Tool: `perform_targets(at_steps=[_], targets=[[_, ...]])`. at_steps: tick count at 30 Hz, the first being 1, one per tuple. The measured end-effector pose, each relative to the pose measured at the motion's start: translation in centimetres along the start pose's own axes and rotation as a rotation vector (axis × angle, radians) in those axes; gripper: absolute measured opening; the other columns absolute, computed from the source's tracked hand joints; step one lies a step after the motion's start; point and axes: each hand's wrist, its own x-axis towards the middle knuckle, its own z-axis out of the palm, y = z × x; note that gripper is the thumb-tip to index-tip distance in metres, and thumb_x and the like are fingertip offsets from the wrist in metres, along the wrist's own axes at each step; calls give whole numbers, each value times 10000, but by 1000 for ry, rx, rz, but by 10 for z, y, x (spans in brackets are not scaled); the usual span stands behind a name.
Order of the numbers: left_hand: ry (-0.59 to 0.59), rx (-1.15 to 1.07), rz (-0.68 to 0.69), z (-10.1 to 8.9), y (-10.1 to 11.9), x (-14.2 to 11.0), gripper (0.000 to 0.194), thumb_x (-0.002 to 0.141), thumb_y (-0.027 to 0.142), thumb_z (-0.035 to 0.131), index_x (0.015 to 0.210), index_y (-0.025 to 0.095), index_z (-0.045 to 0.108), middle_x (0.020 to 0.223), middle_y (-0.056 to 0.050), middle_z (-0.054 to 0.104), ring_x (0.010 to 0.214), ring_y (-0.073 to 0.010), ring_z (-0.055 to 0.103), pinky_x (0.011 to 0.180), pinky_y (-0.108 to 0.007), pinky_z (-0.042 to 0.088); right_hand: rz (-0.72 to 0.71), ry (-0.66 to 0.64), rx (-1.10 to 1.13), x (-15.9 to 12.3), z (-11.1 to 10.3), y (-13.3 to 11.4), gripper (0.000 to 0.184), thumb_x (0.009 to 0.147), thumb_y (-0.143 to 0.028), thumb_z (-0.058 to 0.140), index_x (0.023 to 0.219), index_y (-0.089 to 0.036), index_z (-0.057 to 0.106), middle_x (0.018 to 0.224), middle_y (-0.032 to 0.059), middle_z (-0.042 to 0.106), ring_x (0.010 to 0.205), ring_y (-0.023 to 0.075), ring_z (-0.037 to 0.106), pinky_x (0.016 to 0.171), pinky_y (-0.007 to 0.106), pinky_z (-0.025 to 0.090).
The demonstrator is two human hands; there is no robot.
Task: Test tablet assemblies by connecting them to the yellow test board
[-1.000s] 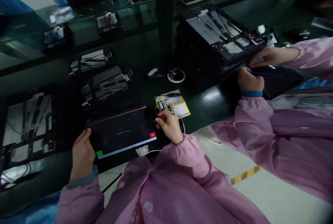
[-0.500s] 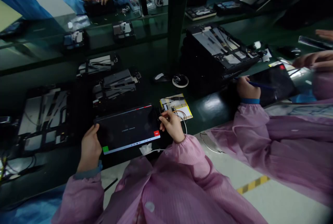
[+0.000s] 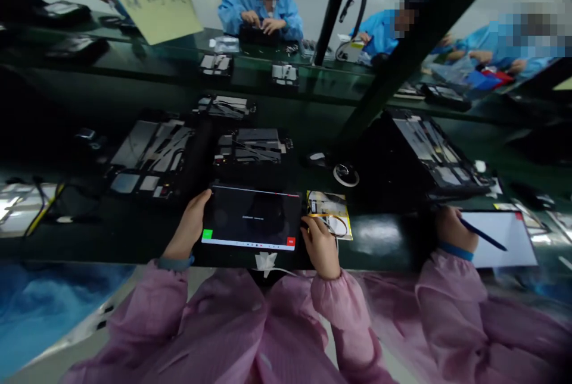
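Observation:
A tablet with a lit dark screen (image 3: 251, 210) lies before me, a green square and a red square in its lower corners. My left hand (image 3: 190, 223) grips its left edge, thumb along the frame. At the right edge sits my right hand (image 3: 320, 244), its fingers bent and pinched together; what is between them is hidden. Just beyond that hand a small yellow-edged board (image 3: 342, 214) rests on the bench, with an orange and white cable (image 3: 338, 230) looping over it. Below the tablet lies a crumpled white tag (image 3: 267, 261) beside a white cable.
Stacked opened devices (image 3: 156, 155) stand at the left, others (image 3: 255, 146) behind the tablet, and a tall stack (image 3: 429, 152) at the right. A roll of tape (image 3: 345, 174) lies between. A co-worker's hand (image 3: 456, 232) holds a pen over another tablet (image 3: 504, 238). Blue-sleeved people sit opposite.
My view has swung right and tilted up, so the bench looks more level. Both hands stay at the tablet's edges. The neighbour's tablet screen has turned from dark to white.

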Motion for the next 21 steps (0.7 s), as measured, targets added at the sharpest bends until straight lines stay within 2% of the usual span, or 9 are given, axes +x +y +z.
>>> perform_targets(at_steps=[2,6,12,17,19,21], targets=[[16,-64,-42,-1,0,-1,411,724,482,698,990,170,686,1072,-76,711,1117,-261,608,1018,-394,445,-35,3,-69,2,2,1,271,923,-216,438,1120,-210,625,1128,104,654,900,227,673,733,324,543],[-33,-152,-85,-5,0,-3,405,720,474,714,1005,187,689,1082,-78,706,1122,-263,600,1005,-389,442,-85,54,-125,8,2,-2,270,937,-219,416,1066,-205,652,1056,105,675,867,224,671,727,327,537],[-158,-260,53,-4,10,-1,364,662,389,701,957,182,655,1032,-33,694,1105,-249,590,980,-335,431,-113,108,-169,17,-7,-9,257,940,-229,422,1031,-218,661,997,98,685,851,222,664,733,327,519],[-295,-276,138,5,34,0,242,752,369,622,933,213,581,877,23,648,950,-198,606,894,-310,458,-112,134,-172,33,-17,-5,275,944,-238,392,1030,-204,651,1001,109,677,843,223,656,725,335,519],[-302,-290,166,12,41,6,228,776,410,616,871,207,571,869,14,636,984,-203,590,915,-317,453,-114,145,-170,44,-21,-3,274,939,-254,401,1040,-202,650,1003,109,673,852,225,650,725,335,518],[-260,-321,162,19,43,17,251,764,441,636,820,203,579,905,-11,646,1069,-222,567,966,-328,434,-119,143,-169,54,-22,-2,274,933,-265,411,1038,-204,657,1007,107,672,856,220,648,728,330,517]])
